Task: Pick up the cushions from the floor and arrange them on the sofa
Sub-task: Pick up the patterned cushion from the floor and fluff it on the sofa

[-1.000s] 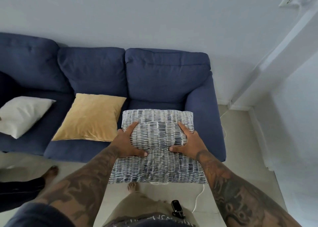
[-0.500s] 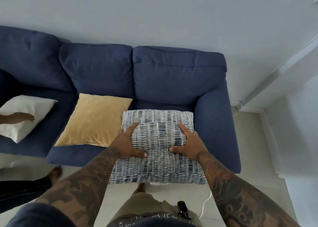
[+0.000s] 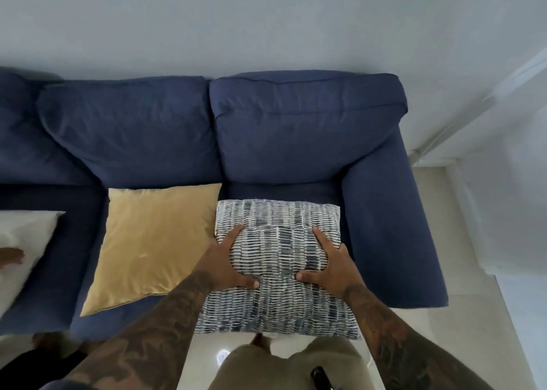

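I hold a blue-and-white patterned cushion (image 3: 278, 295) in front of me, over the front edge of the rightmost seat of the dark blue sofa (image 3: 390, 229). My left hand (image 3: 228, 262) grips its left side and my right hand (image 3: 328, 266) grips its right side, thumbs pressed into the fabric. A yellow cushion (image 3: 151, 241) lies flat on the middle seat, just left of the patterned one. A white cushion (image 3: 20, 241) lies on the left seat, partly cut off by the frame edge.
Another person's hand (image 3: 11, 256) rests on the white cushion, and their dark-clothed leg (image 3: 38, 363) stands at the lower left. The sofa's right armrest (image 3: 396, 256) borders the seat. Pale tiled floor (image 3: 473, 315) and a white wall corner lie to the right.
The sofa fills more of the view and has shifted right as I stepped closer. The patterned cushion now reaches over the right seat's front edge. My grip is unchanged.
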